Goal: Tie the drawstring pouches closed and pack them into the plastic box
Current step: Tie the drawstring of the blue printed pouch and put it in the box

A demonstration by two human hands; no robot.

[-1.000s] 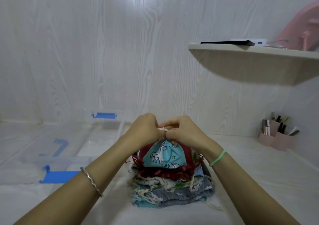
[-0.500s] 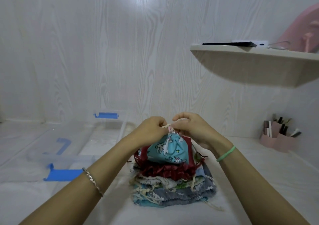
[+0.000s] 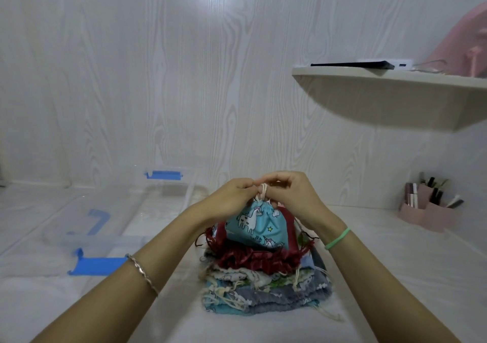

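Observation:
A turquoise unicorn-print pouch (image 3: 254, 224) stands on top of a pile of pouches (image 3: 266, 287) in the middle of the table, its mouth gathered. My left hand (image 3: 226, 200) and my right hand (image 3: 292, 196) meet just above it, both pinching its cream drawstring (image 3: 262, 188), which loops up between my fingertips. Right under the unicorn pouch lies a dark red one (image 3: 253, 259). The clear plastic box (image 3: 110, 240) with blue latches sits open on the left, and I see no pouch inside it.
A wall shelf (image 3: 390, 84) juts out at the upper right with a dark flat device and a white power bank on it. A pink organiser (image 3: 429, 211) with small items stands at the far right. The back wall is close behind the pile.
Both hands have stayed at the pouch's mouth and worked the cord; the mouth is drawn tighter and a loop of cord now stands up between my fingers.

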